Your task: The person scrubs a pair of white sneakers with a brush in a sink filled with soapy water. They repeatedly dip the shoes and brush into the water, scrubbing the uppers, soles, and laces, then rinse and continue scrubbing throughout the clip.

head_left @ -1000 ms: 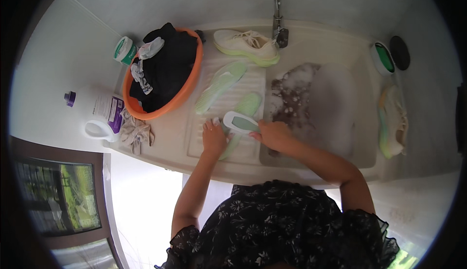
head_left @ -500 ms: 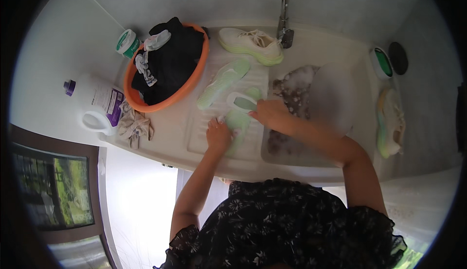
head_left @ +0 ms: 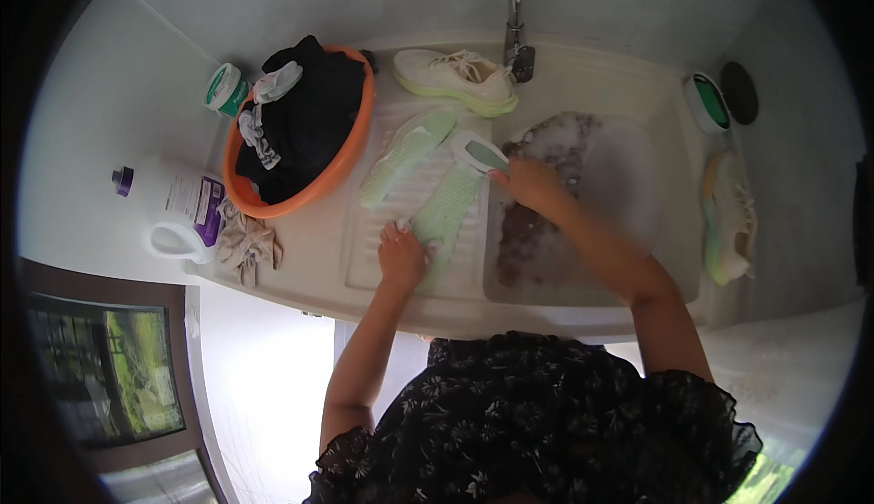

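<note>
A pale green insole [head_left: 450, 206] lies on the ribbed drainboard, left of the sink basin. My left hand [head_left: 401, 256] holds it down near its near end, fingers curled against it; a little white foam shows by the fingertips. In my right hand [head_left: 539, 187] is a white scrub brush [head_left: 480, 152] with a green back, over the insole's far end. Its bristles are hidden underneath. A second pale green insole [head_left: 405, 159] rests beside it, to the left. Behind them sits a cream sneaker [head_left: 455, 81] with a yellow-green sole.
An orange basin [head_left: 345, 162] of dark clothes stands at the left, near a white jug [head_left: 181, 196], a tub [head_left: 224, 91] and a crumpled cloth [head_left: 248, 244]. Foamy dark water fills the sink [head_left: 592, 299]. Another sneaker [head_left: 728, 219] and a green-and-white brush [head_left: 707, 103] line the right ledge.
My right hand has pushed the brush away from me along the insole to its far end. My left hand stays at the near end. The whole view has shifted slightly.
</note>
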`<state>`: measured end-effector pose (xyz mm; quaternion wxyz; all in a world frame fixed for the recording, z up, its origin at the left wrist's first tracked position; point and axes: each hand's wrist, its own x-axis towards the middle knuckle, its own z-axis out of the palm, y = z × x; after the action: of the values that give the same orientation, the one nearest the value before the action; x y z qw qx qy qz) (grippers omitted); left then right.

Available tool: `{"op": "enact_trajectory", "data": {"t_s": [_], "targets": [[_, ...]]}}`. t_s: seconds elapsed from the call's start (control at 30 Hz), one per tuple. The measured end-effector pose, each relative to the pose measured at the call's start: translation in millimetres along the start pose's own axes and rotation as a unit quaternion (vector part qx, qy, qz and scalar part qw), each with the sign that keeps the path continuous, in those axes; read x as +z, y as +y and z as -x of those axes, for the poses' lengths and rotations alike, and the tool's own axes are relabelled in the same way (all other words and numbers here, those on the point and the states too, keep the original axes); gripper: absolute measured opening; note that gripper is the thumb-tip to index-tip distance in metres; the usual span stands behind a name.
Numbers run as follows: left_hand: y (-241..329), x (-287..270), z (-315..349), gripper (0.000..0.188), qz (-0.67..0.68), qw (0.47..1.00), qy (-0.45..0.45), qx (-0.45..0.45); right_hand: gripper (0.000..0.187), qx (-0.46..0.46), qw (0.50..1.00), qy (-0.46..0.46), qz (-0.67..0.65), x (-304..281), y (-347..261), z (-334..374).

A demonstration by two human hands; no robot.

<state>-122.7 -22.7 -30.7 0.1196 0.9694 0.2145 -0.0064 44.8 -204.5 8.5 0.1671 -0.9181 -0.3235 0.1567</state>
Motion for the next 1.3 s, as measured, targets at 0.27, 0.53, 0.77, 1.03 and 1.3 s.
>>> {"op": "enact_trajectory", "data": {"t_s": [0.27,0.53,0.77,1.03,1.3], "targets": [[-2.9,3.1,-2.1,0.061,-0.022,1.0,-0.001,0.008,0.052,0.012,0.999,-0.027,-0.041,-7.0,-1.0,4.5],[0.7,1.0,0.1,0.059,-0.012,0.999,0.012,0.029,0.054,-0.026,0.999,-0.029,-0.002,13.9,-4.1,13.8],[-4.1,7.4,-3.6,0.058,-0.042,0.998,0.027,0.044,0.055,-0.115,0.993,0.007,0.017,35.2,-17.4,36.7],[-0.9,5.8,-2.9,0.053,-0.017,0.999,0.021,0.024,0.052,-0.064,0.998,-0.013,0.01,23.6,-25.9,19.1],[-1.7,10.6,-2.4,0.055,-0.014,0.998,0.05,0.037,0.051,-0.046,0.998,-0.015,0.027,14.6,-22.5,17.4]]}}
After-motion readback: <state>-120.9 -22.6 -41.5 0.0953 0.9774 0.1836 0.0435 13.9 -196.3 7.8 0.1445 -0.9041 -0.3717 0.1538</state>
